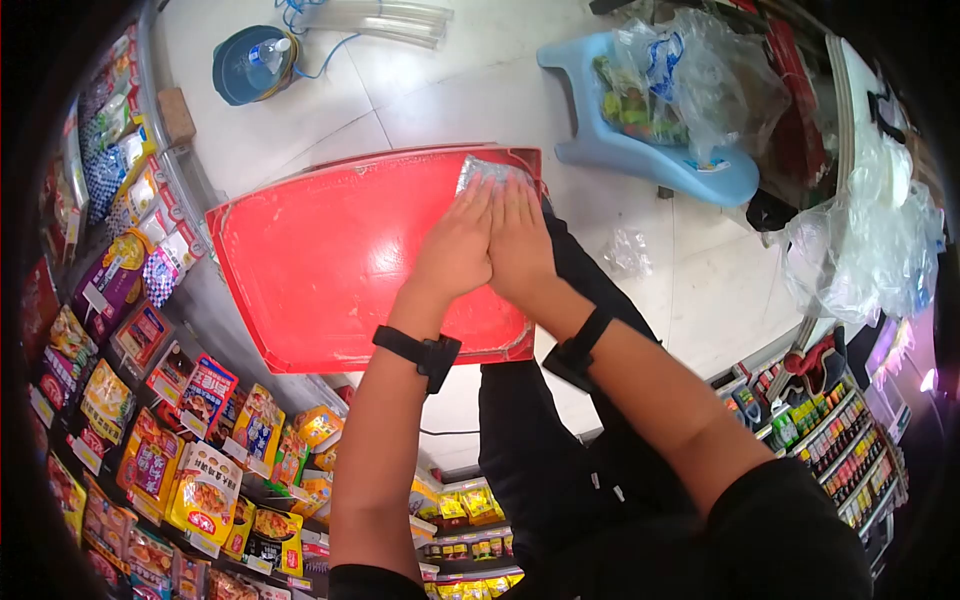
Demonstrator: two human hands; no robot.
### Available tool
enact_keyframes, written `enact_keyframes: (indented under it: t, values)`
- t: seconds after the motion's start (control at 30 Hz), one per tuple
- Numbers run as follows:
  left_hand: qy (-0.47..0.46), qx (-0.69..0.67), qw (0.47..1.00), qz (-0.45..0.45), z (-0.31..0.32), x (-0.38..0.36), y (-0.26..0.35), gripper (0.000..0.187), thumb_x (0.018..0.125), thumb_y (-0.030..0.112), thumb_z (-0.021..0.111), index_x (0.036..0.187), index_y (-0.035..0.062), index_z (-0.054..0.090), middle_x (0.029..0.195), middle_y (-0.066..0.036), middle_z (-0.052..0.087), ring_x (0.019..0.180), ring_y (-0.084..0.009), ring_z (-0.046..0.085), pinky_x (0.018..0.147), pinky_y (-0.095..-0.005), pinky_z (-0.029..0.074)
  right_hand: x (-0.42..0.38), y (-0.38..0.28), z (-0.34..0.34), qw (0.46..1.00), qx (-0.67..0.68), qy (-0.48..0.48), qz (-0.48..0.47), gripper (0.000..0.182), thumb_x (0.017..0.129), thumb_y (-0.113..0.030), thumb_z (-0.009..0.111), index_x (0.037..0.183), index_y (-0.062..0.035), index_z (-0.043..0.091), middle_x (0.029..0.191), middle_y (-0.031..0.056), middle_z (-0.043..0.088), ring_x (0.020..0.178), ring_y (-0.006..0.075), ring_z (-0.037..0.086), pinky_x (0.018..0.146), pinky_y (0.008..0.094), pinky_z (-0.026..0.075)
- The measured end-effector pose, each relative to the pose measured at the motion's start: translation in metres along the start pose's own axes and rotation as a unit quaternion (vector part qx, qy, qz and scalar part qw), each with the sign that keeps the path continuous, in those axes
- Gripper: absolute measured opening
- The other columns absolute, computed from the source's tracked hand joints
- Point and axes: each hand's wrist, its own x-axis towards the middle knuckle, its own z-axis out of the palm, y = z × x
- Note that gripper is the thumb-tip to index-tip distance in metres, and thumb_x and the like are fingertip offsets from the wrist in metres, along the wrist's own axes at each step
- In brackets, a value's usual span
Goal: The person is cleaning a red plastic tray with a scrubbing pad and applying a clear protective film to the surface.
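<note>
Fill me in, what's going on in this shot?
A person presses both hands, left hand and right hand, side by side onto a silvery packet lying at the far corner of a red tray. Snack shelves run along the left; a blue stool holding plastic bags stands on the floor beyond.

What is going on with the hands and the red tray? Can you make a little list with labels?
place: shop aisle, snack packets on shelves
left hand: flat on a silvery packet, palm down
right hand: flat beside the left, touching it, on the same packet
packet: lies at a corner of the red tray
wrists: a black band on each
nearby: blue plastic stool with a clear bag on it, blue bowl holding a water bottle
</note>
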Motion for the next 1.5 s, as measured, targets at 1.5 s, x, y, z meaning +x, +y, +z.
enact_keyframes:
  t: [1.5]
  values:
    - [0.138, 0.158, 0.874, -0.437, 0.060, -0.256, -0.026, 0.062, 0.095, 0.017, 0.048, 0.142, -0.0237, 0.045, 0.152, -0.041, 0.042, 0.151, -0.0533, 0.029, 0.130, -0.0560, 0.012, -0.016, -0.219, 0.053, 0.837, -0.136, -0.066, -0.526, 0.063, 0.099, -0.028, 0.046, 0.153, 0.0038, 0.045, 0.165, 0.0234, 0.037, 0.157, 0.0357, 0.030, 0.129, 0.0475, 0.019]
